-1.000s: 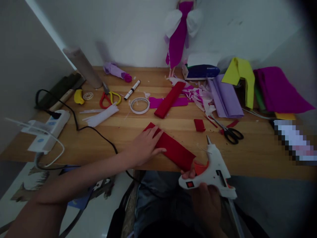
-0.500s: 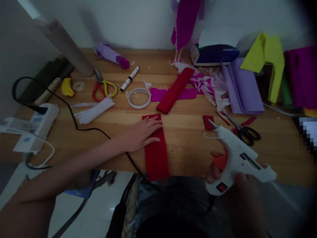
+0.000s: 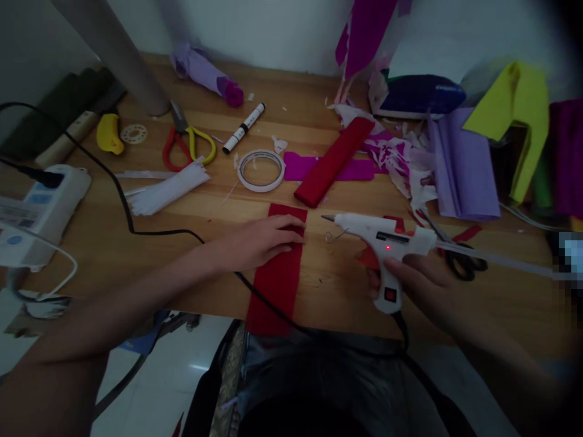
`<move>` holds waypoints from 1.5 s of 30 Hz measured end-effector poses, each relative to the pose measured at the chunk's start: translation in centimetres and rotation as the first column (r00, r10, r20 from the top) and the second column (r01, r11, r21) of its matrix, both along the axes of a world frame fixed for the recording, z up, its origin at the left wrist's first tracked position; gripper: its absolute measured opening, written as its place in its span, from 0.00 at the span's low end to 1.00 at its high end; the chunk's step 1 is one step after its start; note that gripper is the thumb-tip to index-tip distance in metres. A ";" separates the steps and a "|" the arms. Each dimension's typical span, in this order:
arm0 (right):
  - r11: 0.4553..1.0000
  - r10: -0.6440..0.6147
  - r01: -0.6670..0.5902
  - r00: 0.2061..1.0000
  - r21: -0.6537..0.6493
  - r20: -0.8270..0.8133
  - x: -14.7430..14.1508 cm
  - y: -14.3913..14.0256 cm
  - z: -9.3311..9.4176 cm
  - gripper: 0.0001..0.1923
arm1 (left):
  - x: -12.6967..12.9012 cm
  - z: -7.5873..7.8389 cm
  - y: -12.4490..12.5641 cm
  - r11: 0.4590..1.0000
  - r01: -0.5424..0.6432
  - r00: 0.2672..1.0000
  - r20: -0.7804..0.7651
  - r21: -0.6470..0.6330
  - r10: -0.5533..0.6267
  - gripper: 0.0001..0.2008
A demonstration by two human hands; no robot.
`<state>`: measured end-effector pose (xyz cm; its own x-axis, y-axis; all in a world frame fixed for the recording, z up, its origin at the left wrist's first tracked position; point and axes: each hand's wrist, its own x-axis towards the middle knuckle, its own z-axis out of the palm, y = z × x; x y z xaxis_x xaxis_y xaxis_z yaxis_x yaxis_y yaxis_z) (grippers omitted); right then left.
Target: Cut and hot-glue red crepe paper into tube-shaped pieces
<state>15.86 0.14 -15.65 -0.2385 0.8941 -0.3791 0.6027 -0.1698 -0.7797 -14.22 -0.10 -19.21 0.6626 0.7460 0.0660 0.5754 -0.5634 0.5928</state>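
My left hand (image 3: 259, 243) lies flat on a long red crepe paper strip (image 3: 277, 285) that runs from the table's middle over the front edge. My right hand (image 3: 421, 282) grips a white hot glue gun (image 3: 382, 240) by its handle; the nozzle points left at the strip's upper right edge, a short gap away. A red light glows on the gun's body. Its black cord (image 3: 319, 332) runs under the strip and off the front edge.
On the wooden table (image 3: 136, 243) lie a tape roll (image 3: 261, 170), a marker (image 3: 243, 128), red-and-yellow scissors (image 3: 186, 145), black scissors (image 3: 462, 262), white strips (image 3: 166, 191), a red paper roll (image 3: 334, 161), lilac sheets (image 3: 462, 167). A power strip (image 3: 43, 209) sits left.
The red strip has turned from slanted to pointing straight toward me. My right hand swung the glue gun from the front edge up and left, its nozzle now level and aimed at the strip.
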 end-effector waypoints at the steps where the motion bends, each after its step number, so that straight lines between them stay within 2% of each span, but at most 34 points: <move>1: 0.999 0.025 -0.024 0.999 -0.022 0.042 -0.5 0.2 0.2 0.28 | 0.0 0.0 -0.2 1.000 -0.002 1.000 0.024 -0.022 0.002 0.16; 4: 1.000 0.008 -0.004 0.992 -0.031 0.124 -1.5 0.4 0.7 0.28 | 0.1 -0.2 -0.5 0.998 -0.044 0.997 0.065 -0.040 0.046 0.21; 7: 1.000 0.018 -0.016 0.989 -0.017 0.144 -1.9 0.7 0.7 0.28 | 0.1 -0.5 -0.5 0.995 -0.095 0.995 0.021 0.028 0.094 0.22; 12: 0.993 0.100 -0.107 0.988 0.055 0.121 -2.2 1.1 0.1 0.30 | 0.0 -0.8 -0.5 0.991 -0.068 0.989 -0.120 0.118 0.082 0.23; 17: 0.980 0.057 -0.091 0.980 0.179 0.191 -2.5 1.6 -0.5 0.32 | 0.0 -0.7 -0.4 0.990 -0.053 0.985 -0.155 0.134 0.073 0.24; 23: 0.973 0.027 -0.077 0.974 0.216 0.226 -2.9 1.9 -0.5 0.33 | -0.1 -0.7 -0.5 0.991 -0.057 0.984 -0.164 0.121 0.076 0.24; 28: 0.987 -0.005 -0.030 0.975 0.156 0.220 -3.0 1.8 -0.3 0.34 | -0.2 -1.0 -0.6 0.993 -0.077 0.991 -0.099 0.089 0.086 0.24; 30: 0.995 0.000 -0.020 0.979 0.093 0.203 -2.8 1.7 -0.3 0.33 | -0.3 -0.9 -0.5 0.992 -0.122 0.992 -0.007 0.032 0.122 0.24; 32: 0.998 0.011 -0.023 0.982 0.062 0.187 -2.7 1.6 -0.4 0.32 | -0.2 -0.7 -0.4 0.973 -0.215 0.965 0.137 -0.081 0.224 0.22; 34: 0.998 0.013 -0.024 0.984 0.058 0.179 -2.7 1.5 -0.5 0.32 | -0.1 -0.3 -0.2 0.898 -0.348 0.854 0.306 -0.267 0.422 0.16; 36: 0.999 0.016 -0.025 0.985 0.045 0.174 -2.6 1.4 -0.7 0.31 | 0.0 0.1 0.0 0.753 -0.435 0.648 0.409 -0.494 0.643 0.10; 38: 0.999 0.019 -0.025 0.985 0.035 0.172 -2.6 1.3 -0.8 0.31 | 0.1 0.4 0.1 0.599 -0.422 0.435 0.428 -0.680 0.792 0.09; 39: 0.999 0.020 -0.027 0.986 0.037 0.167 -2.7 1.3 -0.8 0.31 | 0.1 0.5 0.2 0.542 -0.388 0.360 0.418 -0.746 0.834 0.10; 41: 0.999 0.017 -0.024 0.986 0.045 0.165 -2.8 1.3 -0.7 0.31 | 0.0 0.7 0.2 0.462 -0.302 0.258 0.395 -0.834 0.881 0.10; 43: 0.998 0.000 -0.010 0.986 0.056 0.169 -3.1 1.4 -0.3 0.32 | 0.0 0.8 0.1 0.405 -0.222 0.211 0.361 -0.887 0.908 0.09; 45: 0.998 -0.033 0.024 0.986 0.057 0.162 -3.5 1.6 0.1 0.33 | 0.1 1.0 0.0 0.374 -0.163 0.183 0.345 -0.913 0.921 0.08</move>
<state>12.38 1.76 -15.52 -0.1520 0.9201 -0.3610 0.7177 -0.1484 -0.6803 -14.14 -0.11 -18.17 -0.0640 0.8967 -0.4380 -0.3776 0.3845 0.8423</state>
